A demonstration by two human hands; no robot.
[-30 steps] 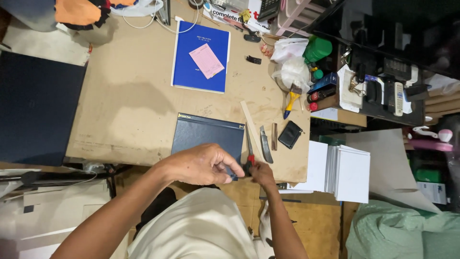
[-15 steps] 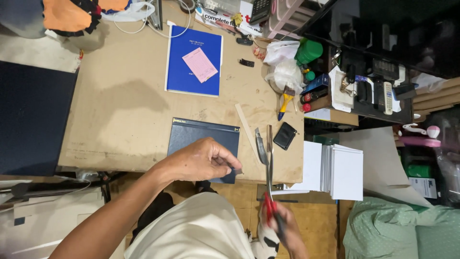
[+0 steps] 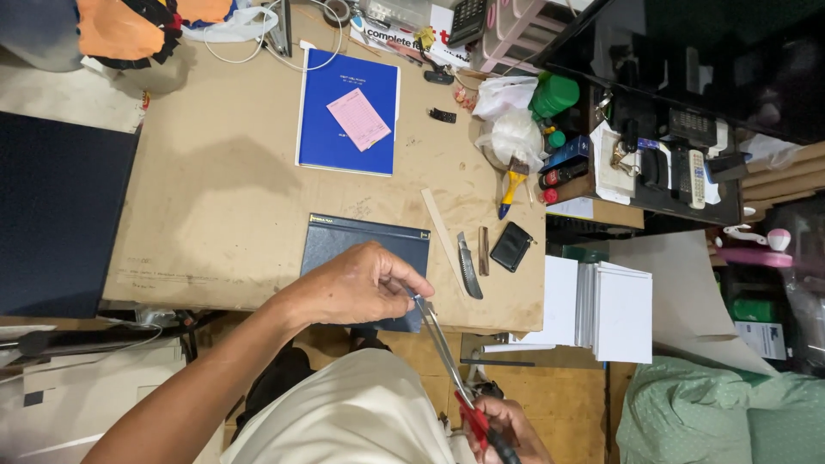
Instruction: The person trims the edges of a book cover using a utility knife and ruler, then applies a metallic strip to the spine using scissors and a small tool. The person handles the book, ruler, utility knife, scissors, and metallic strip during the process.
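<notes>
Right hand [image 3: 507, 430] fingers closed on scissors [image 3: 447, 361]; left hand [image 3: 357, 283] pinches blade tip at table edge [image 3: 507, 326].

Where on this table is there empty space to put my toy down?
The big bare patch of the cardboard-covered table lies left of the blue book and above the dark folder. The right edge is crowded: knife, brush, plastic bags.

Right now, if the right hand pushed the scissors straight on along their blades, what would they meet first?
The left hand. The scissors, held by the right hand, point up-left, with their tips at the left fingertips over the dark book. Whether they touch is unclear.
</notes>
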